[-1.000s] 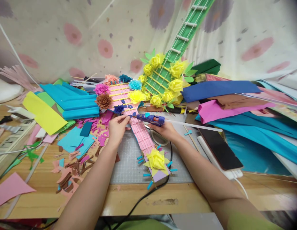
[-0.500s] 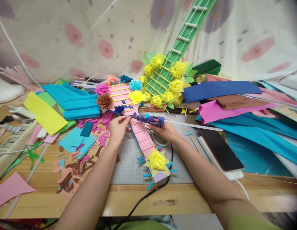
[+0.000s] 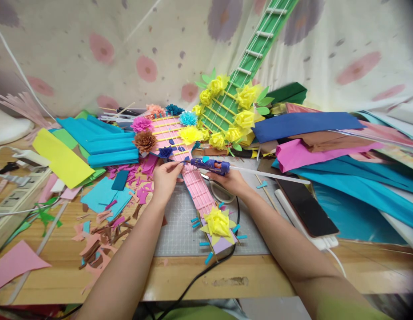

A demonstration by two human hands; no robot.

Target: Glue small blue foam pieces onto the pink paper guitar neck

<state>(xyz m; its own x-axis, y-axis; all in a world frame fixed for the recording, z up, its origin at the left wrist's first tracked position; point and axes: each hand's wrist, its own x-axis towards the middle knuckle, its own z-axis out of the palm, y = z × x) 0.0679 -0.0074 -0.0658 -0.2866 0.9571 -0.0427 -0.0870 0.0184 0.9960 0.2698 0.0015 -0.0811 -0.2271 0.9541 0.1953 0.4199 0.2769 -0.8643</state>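
A pink paper guitar [image 3: 196, 186] lies on a grey cutting mat [image 3: 180, 226], its body ringed with paper flowers and a yellow flower [image 3: 217, 222] on its head. My right hand [image 3: 228, 181] grips a blue glue gun [image 3: 210, 166] with a white glue stick out the back, its nozzle pointing left over the guitar neck. My left hand [image 3: 164, 178] is pinched at the nozzle tip on a tiny piece that I cannot make out, just below a small blue flower [image 3: 165, 152].
A green paper guitar [image 3: 238, 84] with yellow flowers leans on the flowered cloth behind. Folded coloured paper is piled left [image 3: 103, 142] and right [image 3: 306, 124]. Paper scraps [image 3: 106, 222] litter the wooden table. A phone [image 3: 306, 206] lies at right, a power strip [image 3: 13, 195] at left.
Almost nothing moved. The glue gun shifted very slightly, and my left fingers stayed pinched at its nozzle.
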